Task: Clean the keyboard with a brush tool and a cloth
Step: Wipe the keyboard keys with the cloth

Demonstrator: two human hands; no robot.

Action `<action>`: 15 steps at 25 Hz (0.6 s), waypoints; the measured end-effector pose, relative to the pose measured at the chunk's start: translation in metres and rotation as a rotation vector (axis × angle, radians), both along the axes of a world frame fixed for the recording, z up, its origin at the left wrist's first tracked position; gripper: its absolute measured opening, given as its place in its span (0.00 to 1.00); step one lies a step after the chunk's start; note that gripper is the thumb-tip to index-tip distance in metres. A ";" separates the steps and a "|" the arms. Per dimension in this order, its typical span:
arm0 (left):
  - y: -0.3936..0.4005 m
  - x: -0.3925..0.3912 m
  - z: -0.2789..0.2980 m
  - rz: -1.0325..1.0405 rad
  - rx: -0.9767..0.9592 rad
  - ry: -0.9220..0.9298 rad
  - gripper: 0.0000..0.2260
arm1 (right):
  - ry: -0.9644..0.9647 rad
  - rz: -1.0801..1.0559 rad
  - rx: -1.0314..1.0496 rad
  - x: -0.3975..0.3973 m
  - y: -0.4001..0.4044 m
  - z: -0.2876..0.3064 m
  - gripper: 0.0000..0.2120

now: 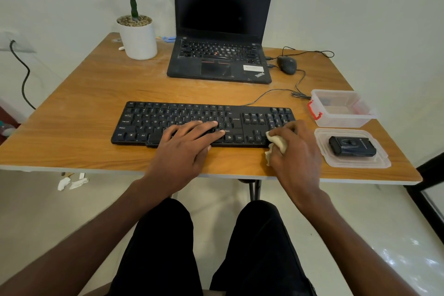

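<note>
Filling the upper half of the frame, the wooden table is carrying a black laptop at top centre and a black corded keyboard mid-frame. The left hand is resting flat on the keys, fingers straight and relaxed. The right hand is clenching a crumpled cream cloth against the keyboard's lower right corner. A small black brush tool is lying on a clear plastic lid at right.

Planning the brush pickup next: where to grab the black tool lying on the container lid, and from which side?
Probably across the long sides at mid-length of the black tool, coming straight down. It lies flat, long axis left-right, on the clear lid, both long sides exposed. The right hand, gripping the cloth, is nearest.
</note>
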State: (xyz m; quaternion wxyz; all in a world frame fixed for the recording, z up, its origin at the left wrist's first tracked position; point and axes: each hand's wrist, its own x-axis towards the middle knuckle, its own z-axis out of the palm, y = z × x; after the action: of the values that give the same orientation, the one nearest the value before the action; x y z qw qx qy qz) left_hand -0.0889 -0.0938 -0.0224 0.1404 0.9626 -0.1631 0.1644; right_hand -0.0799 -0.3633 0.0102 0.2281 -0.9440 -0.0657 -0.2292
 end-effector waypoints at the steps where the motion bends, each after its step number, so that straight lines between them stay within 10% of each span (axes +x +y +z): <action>1: 0.000 0.000 0.000 0.000 -0.001 0.001 0.20 | 0.002 -0.019 -0.002 0.001 -0.001 -0.001 0.19; 12: 0.000 0.001 -0.001 0.015 0.035 0.007 0.22 | 0.002 0.245 -0.056 -0.009 0.021 -0.010 0.13; 15: 0.002 0.001 -0.002 0.011 0.030 0.005 0.22 | -0.004 0.024 -0.065 -0.005 0.010 -0.005 0.09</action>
State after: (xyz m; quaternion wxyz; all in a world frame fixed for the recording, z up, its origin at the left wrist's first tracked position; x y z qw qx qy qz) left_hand -0.0882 -0.0922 -0.0247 0.1253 0.9659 -0.1601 0.1602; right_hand -0.0849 -0.3533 0.0052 0.1999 -0.9496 -0.0852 -0.2262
